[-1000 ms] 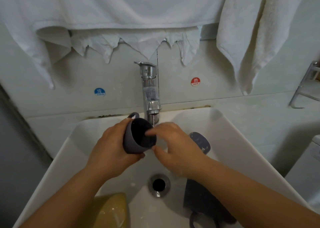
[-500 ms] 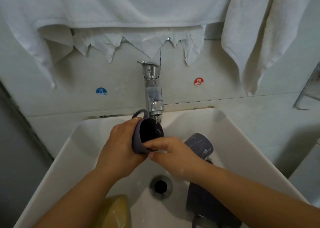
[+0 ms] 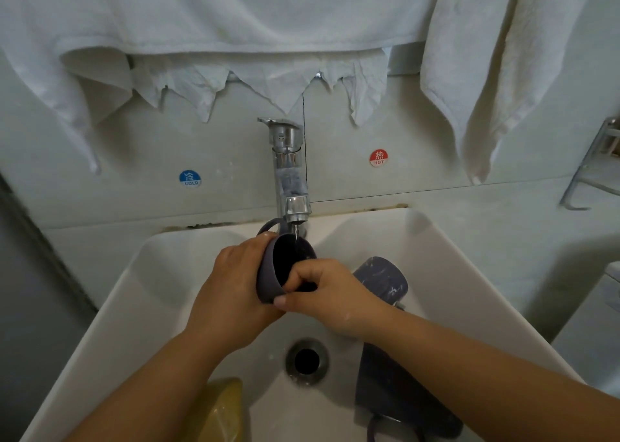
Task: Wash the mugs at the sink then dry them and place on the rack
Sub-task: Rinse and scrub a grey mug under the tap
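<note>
A dark grey mug point(image 3: 266, 282) is tilted on its side under the chrome faucet point(image 3: 290, 180), and a thin stream of water runs into its mouth. My left hand point(image 3: 231, 294) grips the mug's outer wall from the left. My right hand point(image 3: 332, 295) pinches the mug's rim, fingers curled inside and thumb pressed along the lower edge. A second grey mug point(image 3: 382, 277) lies on its side in the white sink point(image 3: 161, 294) to the right. Another dark mug point(image 3: 396, 398) lies at the sink's lower right, partly hidden by my right forearm.
A yellow sponge point(image 3: 218, 408) rests at the sink's lower left, and the drain point(image 3: 306, 361) is in the middle. White towels point(image 3: 235, 22) hang on the wall above. A metal rack point(image 3: 593, 173) is mounted at the right edge. Cold and hot stickers flank the faucet.
Both hands raised the mug closer to the faucet spout. My right hand's fingers went from the rim's outside into the mug's mouth.
</note>
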